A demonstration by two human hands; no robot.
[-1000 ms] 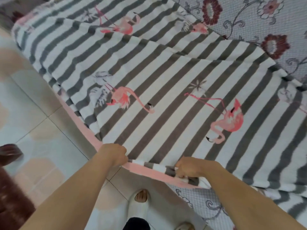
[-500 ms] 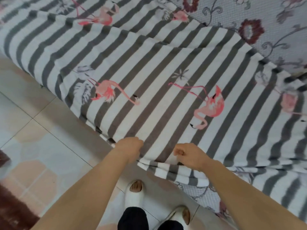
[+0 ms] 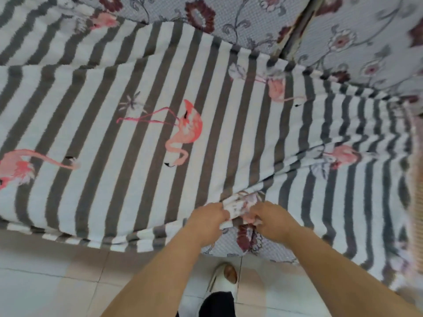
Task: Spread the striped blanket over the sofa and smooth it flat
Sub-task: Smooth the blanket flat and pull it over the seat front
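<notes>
While half a second ago gripping the near hem apart, now bunched together at one spot. Striped blanket [image 3: 142,133] draped over most of the floral sofa [image 3: 357,37], lying fairly flat on the left, creased on the right, a fold running from the pinch toward the far right. Probably gathering a tucked corner to pull it out. Left hand [image 3: 207,219] fisted, fingers closed on the bunched hem; right hand [image 3: 271,219] likewise clamped on it, forearms converging.

Below me, pale floor tiles [image 3: 45,282] with thin grout lines. My 1 visible foot wears a white open-toed slipper [image 3: 220,281], dark trouser leg [image 3: 217,304] above.
</notes>
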